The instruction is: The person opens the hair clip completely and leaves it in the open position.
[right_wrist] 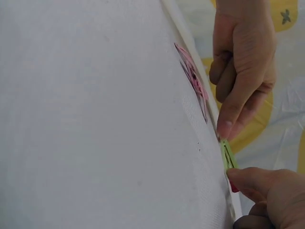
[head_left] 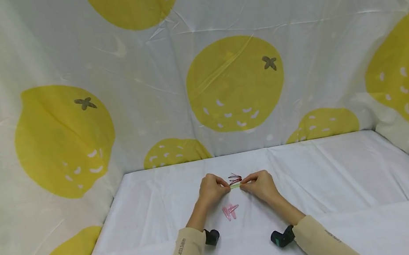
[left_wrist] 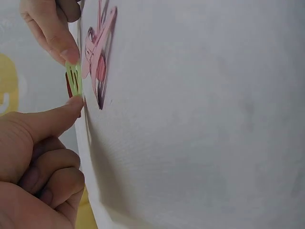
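Note:
Between my two hands is a light green snap hair clip (head_left: 235, 186), its slotted body showing in the left wrist view. Thumb and fingertips of my left hand (head_left: 211, 190) pinch one end of it. My right hand (head_left: 263, 186) pinches the opposite end the same way. Just beyond the green clip, several dark red hair clips (head_left: 235, 179) lie on the white cloth, partly hidden by it and the fingers in the wrist views. Nearer to me, several pink hair clips (head_left: 230, 211) overlap in a small pile.
White cloth covers the table (head_left: 341, 181), with a lemon-print curtain (head_left: 315, 65) hanging behind it and at the sides. A black wrist camera (head_left: 212, 237) sits by the left sleeve, and another black camera (head_left: 282, 238) by the right sleeve.

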Motion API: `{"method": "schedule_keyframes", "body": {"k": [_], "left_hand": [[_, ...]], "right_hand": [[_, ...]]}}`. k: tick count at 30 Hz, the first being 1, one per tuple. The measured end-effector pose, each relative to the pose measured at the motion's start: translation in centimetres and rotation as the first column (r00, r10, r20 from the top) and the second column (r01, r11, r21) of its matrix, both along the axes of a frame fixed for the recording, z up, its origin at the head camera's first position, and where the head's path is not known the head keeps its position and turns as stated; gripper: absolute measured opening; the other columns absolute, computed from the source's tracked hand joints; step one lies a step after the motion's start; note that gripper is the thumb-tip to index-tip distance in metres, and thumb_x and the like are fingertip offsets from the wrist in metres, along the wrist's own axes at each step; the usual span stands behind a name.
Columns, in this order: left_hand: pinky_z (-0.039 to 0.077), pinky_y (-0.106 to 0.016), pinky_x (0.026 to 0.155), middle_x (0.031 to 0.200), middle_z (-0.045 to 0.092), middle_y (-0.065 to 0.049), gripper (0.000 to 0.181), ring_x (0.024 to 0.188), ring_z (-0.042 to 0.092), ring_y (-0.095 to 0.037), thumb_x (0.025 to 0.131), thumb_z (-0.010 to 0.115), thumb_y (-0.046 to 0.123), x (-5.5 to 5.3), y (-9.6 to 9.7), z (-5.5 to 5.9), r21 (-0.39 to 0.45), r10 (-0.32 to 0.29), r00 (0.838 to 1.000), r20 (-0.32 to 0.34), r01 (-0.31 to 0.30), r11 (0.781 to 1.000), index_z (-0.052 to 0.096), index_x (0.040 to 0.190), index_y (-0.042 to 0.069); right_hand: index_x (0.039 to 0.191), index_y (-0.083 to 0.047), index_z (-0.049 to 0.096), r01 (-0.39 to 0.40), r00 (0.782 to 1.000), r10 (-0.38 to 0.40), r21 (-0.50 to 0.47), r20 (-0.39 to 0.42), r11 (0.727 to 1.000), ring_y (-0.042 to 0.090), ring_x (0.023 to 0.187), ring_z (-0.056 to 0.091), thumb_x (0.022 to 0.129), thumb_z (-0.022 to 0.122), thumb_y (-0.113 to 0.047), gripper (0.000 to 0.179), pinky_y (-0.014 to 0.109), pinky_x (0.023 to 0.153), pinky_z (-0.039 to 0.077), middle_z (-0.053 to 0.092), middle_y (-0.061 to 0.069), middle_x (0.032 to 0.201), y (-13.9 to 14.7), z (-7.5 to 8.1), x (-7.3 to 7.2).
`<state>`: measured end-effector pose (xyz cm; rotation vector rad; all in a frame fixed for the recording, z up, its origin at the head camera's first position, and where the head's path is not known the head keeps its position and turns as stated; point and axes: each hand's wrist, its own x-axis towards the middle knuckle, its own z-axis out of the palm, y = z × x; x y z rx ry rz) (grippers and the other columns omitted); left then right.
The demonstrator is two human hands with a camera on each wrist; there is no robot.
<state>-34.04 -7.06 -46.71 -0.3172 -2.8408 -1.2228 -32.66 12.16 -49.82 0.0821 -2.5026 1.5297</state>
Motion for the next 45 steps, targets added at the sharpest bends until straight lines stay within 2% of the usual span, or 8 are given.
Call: {"method": "schedule_keyframes", "body": {"k": [6,11,15,20,24,30,38,45], "left_hand": [[0.034,-0.023,0.056,0.056,0.051,0.005,0.007,0.060,0.043,-0.010,0.079,0.087,0.007,0.5,-1.0,0.3,0.032,0.014,1.000,0.025,-0.015,0.999,0.082,0.077,0.003],[0.028,-0.022,0.054,0.050,0.039,0.007,0.005,0.054,0.034,-0.009,0.079,0.087,0.006,2.0,-2.2,0.5,0.088,-0.026,0.996,0.081,0.019,0.996,0.082,0.078,0.003],[0.027,-0.021,0.053,0.052,0.038,0.007,0.006,0.055,0.033,-0.008,0.079,0.087,0.005,3.4,-3.0,0.8,0.117,-0.078,0.987,0.141,0.061,0.991,0.083,0.082,0.003],[0.027,-0.021,0.053,0.054,0.039,0.007,0.006,0.055,0.034,-0.007,0.079,0.086,0.004,4.8,-3.5,0.5,0.115,-0.132,0.978,0.159,0.115,0.987,0.083,0.085,0.004],[0.027,-0.020,0.052,0.054,0.039,0.007,0.010,0.055,0.035,-0.007,0.077,0.087,0.004,5.4,-3.7,0.1,0.110,-0.164,0.973,0.160,0.148,0.983,0.082,0.086,0.003],[0.027,-0.020,0.052,0.054,0.041,0.006,0.012,0.054,0.036,-0.006,0.078,0.089,0.005,5.5,-3.7,0.0,0.129,-0.201,0.969,0.141,0.183,0.975,0.080,0.085,0.000],[0.029,-0.018,0.050,0.054,0.048,0.006,0.007,0.053,0.039,-0.004,0.079,0.086,0.001,5.8,-3.2,0.4,0.126,-0.270,0.952,0.143,0.253,0.959,0.080,0.082,-0.001],[0.030,-0.018,0.051,0.055,0.049,0.007,0.007,0.054,0.039,-0.004,0.080,0.085,0.001,5.9,-3.4,0.8,0.127,-0.304,0.939,0.163,0.286,0.950,0.080,0.083,-0.001]], "right_hand": [[0.086,-0.005,0.084,0.015,0.996,-0.012,-0.028,0.088,0.999,0.008,0.054,0.041,0.077,0.086,-0.008,0.010,0.023,0.050,0.031,0.049,-0.008,0.052,0.4,0.5,0.5],[0.087,-0.004,0.084,0.037,0.980,-0.028,-0.043,0.197,0.998,0.009,0.055,0.035,0.078,0.085,-0.008,0.010,0.022,0.052,0.028,0.041,-0.008,0.051,1.4,1.1,2.0],[0.090,-0.005,0.084,-0.025,0.971,0.037,-0.056,0.235,0.998,0.010,0.056,0.032,0.081,0.084,-0.010,0.011,0.022,0.054,0.027,0.038,-0.007,0.051,2.0,1.5,3.6],[0.104,-0.005,0.082,-0.162,0.951,0.177,-0.077,0.254,0.984,0.009,0.057,0.033,0.083,0.084,-0.012,0.022,0.021,0.054,0.027,0.036,-0.006,0.056,2.1,1.5,5.5],[0.111,-0.003,0.079,-0.278,0.927,0.286,-0.067,0.241,0.958,0.007,0.056,0.033,0.083,0.084,-0.012,0.029,0.019,0.052,0.028,0.038,-0.006,0.058,1.5,1.3,6.3],[0.112,-0.003,0.079,-0.361,0.921,0.354,0.016,0.165,0.932,0.004,0.052,0.031,0.084,0.082,-0.010,0.028,0.018,0.051,0.026,0.038,-0.007,0.057,0.2,1.0,6.5],[0.093,-0.006,0.081,-0.340,0.938,0.334,0.057,0.095,0.939,0.001,0.047,0.034,0.082,0.084,-0.009,0.012,0.017,0.046,0.027,0.041,-0.009,0.053,-1.0,0.8,6.8],[0.080,-0.010,0.079,-0.342,0.934,0.330,0.069,0.140,0.937,0.002,0.049,0.034,0.084,0.084,-0.014,0.008,0.017,0.048,0.026,0.040,-0.010,0.052,-0.5,0.9,6.6]]}}
